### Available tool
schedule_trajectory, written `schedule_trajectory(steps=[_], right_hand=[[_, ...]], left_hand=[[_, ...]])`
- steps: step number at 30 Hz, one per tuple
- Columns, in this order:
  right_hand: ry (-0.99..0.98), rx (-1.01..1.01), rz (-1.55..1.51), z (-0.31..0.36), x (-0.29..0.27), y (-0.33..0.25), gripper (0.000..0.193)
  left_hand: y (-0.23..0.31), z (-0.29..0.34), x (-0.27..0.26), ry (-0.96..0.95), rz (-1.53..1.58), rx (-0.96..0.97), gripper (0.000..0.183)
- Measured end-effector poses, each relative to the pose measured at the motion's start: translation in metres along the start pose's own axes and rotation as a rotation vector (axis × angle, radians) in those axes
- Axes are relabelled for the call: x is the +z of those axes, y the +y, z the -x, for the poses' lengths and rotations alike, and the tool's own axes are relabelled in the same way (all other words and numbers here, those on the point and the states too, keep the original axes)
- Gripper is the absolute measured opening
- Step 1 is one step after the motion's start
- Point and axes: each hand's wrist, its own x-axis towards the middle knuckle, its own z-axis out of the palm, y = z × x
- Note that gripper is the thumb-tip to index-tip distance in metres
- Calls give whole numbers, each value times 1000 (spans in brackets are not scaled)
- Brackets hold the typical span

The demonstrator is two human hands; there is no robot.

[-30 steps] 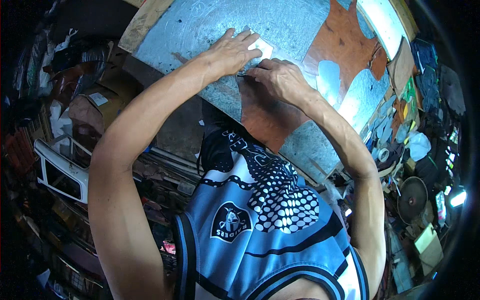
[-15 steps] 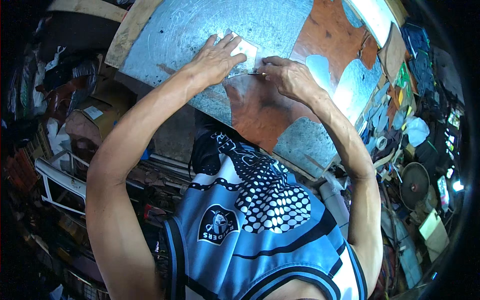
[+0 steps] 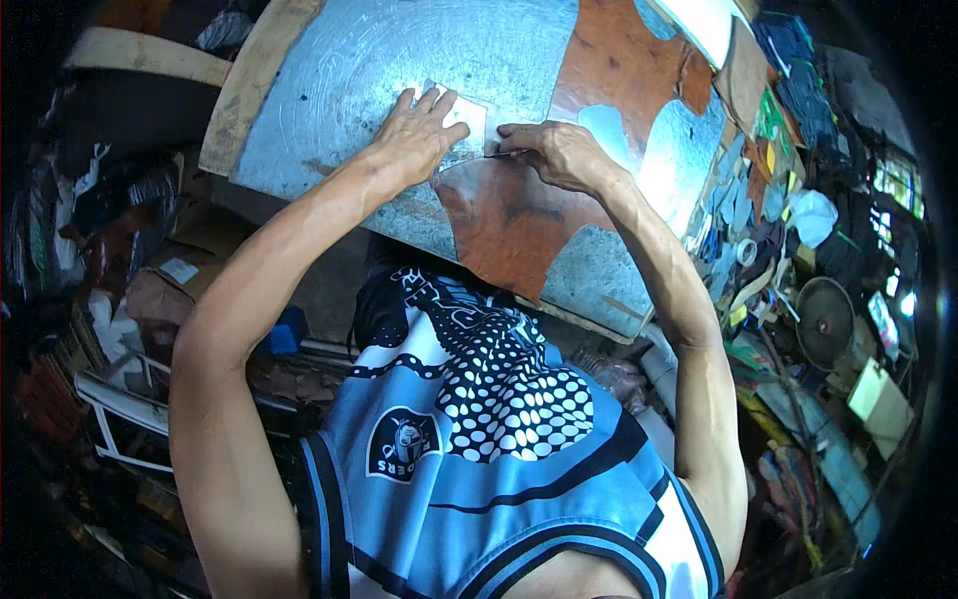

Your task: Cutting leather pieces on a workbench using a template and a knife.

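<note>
My left hand (image 3: pixel 411 138) lies with fingers spread on a pale, flat, straight-edged piece (image 3: pixel 467 122), pressing it against the work surface. Just to its right, my right hand (image 3: pixel 561 152) is closed, thumb and fingers pinched round a thin pointed tool (image 3: pixel 501 154). The tool's tip is by the lower right edge of the pale piece; most of it is hidden in my fingers. Beneath and around my right hand spreads a brown leather sheet (image 3: pixel 504 215) with curved cut-outs along its edges. It lies on a scratched grey metal sheet (image 3: pixel 349 75).
The metal sheet covers a table with a wooden edge (image 3: pixel 244 95). At the right are heaped scraps (image 3: pixel 733 195), a tape roll (image 3: pixel 745 252), a white plastic bag (image 3: pixel 812 218) and a round fan-like object (image 3: pixel 824 311). A cardboard box (image 3: pixel 175 275) and white frame (image 3: pixel 125 414) stand at the left.
The whole view has shifted, so the table and both hands appear farther left. My left hand still presses the pale piece, and my right hand keeps the tool at its edge.
</note>
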Motion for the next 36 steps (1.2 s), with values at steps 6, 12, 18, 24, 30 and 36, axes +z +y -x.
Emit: schedule_trajectory(steps=[6, 12, 18, 24, 30, 36], right_hand=[[204, 97, -124, 35, 17, -12, 25], [632, 673, -850, 53, 94, -62, 42], [771, 862, -873, 39, 96, -93, 45], [841, 893, -654, 38, 111, -93, 47], [801, 903, -621, 41, 109, -87, 50], [865, 919, -614, 50, 114, -88, 51]], left_hand=[[-7, -9, -23, -41, 53, 61, 70], [-4, -45, -21, -10, 28, 70, 75], [-13, -76, -31, -123, 55, 76, 62], [-12, -63, -19, 109, 27, 263, 66], [-3, -71, -26, -7, 107, 60, 59], [-14, -77, -27, -188, 846, -88, 50]])
